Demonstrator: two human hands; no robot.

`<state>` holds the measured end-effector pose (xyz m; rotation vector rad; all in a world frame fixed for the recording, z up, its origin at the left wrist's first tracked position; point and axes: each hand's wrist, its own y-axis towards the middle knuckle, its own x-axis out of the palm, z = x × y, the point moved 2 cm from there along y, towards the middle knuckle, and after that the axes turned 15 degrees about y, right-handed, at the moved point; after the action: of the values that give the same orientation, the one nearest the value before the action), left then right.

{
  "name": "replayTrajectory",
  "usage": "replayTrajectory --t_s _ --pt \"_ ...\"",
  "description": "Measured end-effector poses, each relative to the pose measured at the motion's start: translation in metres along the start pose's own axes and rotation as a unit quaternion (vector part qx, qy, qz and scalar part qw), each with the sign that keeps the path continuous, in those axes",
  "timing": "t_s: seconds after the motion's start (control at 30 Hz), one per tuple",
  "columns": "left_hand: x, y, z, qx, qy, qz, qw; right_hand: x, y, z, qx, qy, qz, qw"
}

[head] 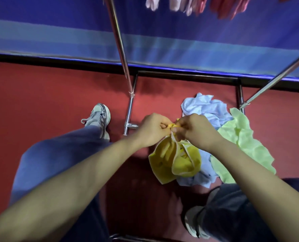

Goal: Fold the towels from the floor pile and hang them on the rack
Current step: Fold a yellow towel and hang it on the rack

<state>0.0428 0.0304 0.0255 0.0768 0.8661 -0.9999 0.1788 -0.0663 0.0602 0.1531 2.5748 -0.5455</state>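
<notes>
Your left hand (152, 130) and right hand (192, 130) meet at the top of the yellow towel (175, 159), and how many corners you pinch there cannot be told. The yellow towel and the green towel (241, 137) cover part of the blue towel (204, 107). The hung towels (175, 3) are blurred and cut off by the top edge. The rack (119, 41) poles run out of view at the top and right.

Colours: yellow towel (176, 159), white edging, faint orange print. Plain pale blue towel (204, 107); plain light green towel (241, 135). The floor (40, 95) is red. The rack (118, 42) has silver poles and black base bars. The backdrop (58, 32) is deep blue with a lighter grey-blue band. Hanging cloths (229, 7) are pink and dark red. Blue trousers (58, 154); grey-white shoe (99, 116).
</notes>
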Motion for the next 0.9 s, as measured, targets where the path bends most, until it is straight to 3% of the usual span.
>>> replayTrajectory --t_s 0.13,0.3,0.9 --pt "0.001 0.002 0.001 -0.007 -0.012 -0.003 1.0 -0.006 0.0 -0.002 -0.042 -0.076 -0.036 0.996" --pt "-0.001 0.005 0.002 -0.006 -0.011 -0.044 0.999 -0.01 -0.002 0.0 -0.06 -0.135 0.011 0.989" --pt "-0.009 0.002 0.013 0.018 -0.024 -0.046 0.999 -0.015 -0.006 0.002 -0.051 -0.115 0.084 0.989"
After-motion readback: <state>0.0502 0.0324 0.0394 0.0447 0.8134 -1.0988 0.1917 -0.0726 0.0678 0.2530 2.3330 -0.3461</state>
